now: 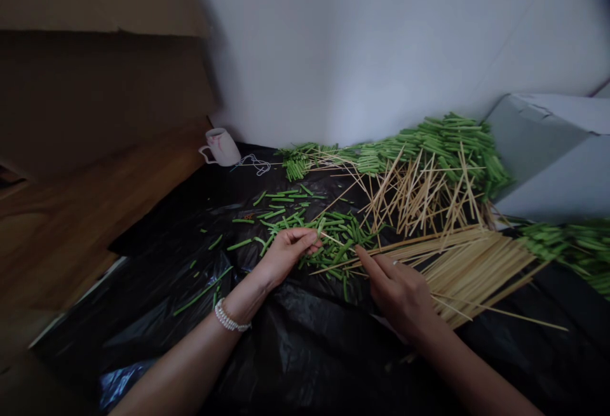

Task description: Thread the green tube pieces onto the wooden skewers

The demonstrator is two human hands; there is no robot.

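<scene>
My left hand (296,242) is closed in a pinch on a short cut green stalk piece (321,224), which looks like green bean or garlic stem. My right hand (398,286) grips a thin wooden skewer (337,241), its far end reaching to the left hand's fingertips. Whether the tip is inside the stalk piece I cannot tell. Below and around both hands lies a loose heap of cut green stalks (350,222). Beside my right hand a thick bundle of bare wooden skewers (481,260) is spread out.
Stalk pieces threaded on skewers (448,143) are piled along the white wall (381,41). A mug (223,148) and a tangled white cord (256,163) stand at the back left. Black plastic sheeting (295,340) covers the surface. A pale box (548,149) is at right.
</scene>
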